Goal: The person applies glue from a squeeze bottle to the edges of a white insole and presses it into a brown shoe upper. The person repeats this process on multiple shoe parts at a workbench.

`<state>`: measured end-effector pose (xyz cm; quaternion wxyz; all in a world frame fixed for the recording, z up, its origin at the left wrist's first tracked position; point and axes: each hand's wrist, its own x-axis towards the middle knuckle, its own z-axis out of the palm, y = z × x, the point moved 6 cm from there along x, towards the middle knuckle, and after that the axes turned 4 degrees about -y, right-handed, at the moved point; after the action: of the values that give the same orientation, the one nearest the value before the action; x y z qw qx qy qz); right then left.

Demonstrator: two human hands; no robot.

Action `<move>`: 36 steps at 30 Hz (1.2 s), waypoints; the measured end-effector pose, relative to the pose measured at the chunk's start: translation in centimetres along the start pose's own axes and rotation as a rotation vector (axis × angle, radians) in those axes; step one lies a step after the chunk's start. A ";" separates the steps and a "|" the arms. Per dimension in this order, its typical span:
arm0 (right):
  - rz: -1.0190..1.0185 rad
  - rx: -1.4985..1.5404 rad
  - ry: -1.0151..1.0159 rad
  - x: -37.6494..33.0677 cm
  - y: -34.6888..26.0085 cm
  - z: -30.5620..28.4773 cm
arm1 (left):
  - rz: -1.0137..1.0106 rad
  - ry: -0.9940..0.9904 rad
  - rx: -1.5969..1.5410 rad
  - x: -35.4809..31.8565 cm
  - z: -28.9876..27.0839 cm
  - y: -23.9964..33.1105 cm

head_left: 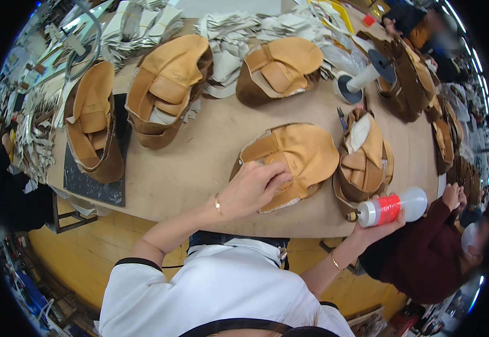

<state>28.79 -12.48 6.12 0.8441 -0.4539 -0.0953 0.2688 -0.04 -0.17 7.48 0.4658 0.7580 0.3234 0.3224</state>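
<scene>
The left hand [254, 188] comes in from below with the forearm angled up and to the right, wrist bent, fingers curled down and pinching at the near edge of the tan leather piece [294, 160]. That piece lies flat on the worktop [194, 163], close to its front edge, inner side up, with a pale trim showing along its rim. Over to the right of the leather piece, the right hand [378, 224] is raised off the worktop's edge, palm up, fingers wrapped around a squeeze bottle [393, 208] with a red band; the bottle lies sideways in the grip, nozzle pointing left toward the leather piece. Just right of the leather piece sits a folded brown-and-tan bundle [364, 160], touching or nearly touching it. Beyond the leather piece, further back, three more tan pieces rest in a row. Right of the bottle, another person in a dark red sleeve [424, 247] leans at the worktop.
</scene>
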 end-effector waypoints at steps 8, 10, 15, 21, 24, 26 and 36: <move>0.100 0.179 -0.080 -0.3 1.5 -0.7 | -0.129 -0.196 0.196 5.3 4.7 -1.7; 0.083 0.191 -0.075 -0.4 1.3 -1.1 | -0.207 -0.249 0.057 7.0 6.1 -2.2; 0.048 0.172 0.037 -0.6 0.8 -2.4 | 0.055 -0.114 0.315 9.1 9.8 -0.6; 0.090 0.172 -0.032 -0.6 0.8 -2.4 | -0.062 -0.262 0.518 10.5 13.0 -2.2; 0.083 0.179 -0.062 -0.4 0.9 -2.3 | -0.040 -0.263 0.466 10.0 13.0 -1.9; 0.099 0.213 -0.111 -0.3 1.1 -2.1 | 0.000 -0.190 0.280 9.4 12.5 -1.4; 0.114 0.242 -0.053 -0.8 0.9 -1.1 | -0.078 -0.192 0.198 8.2 10.8 -0.4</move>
<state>28.27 -13.27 4.86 0.8733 -0.3463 -0.0586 0.3376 13.25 1.06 4.80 0.4298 0.8144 0.3367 0.1967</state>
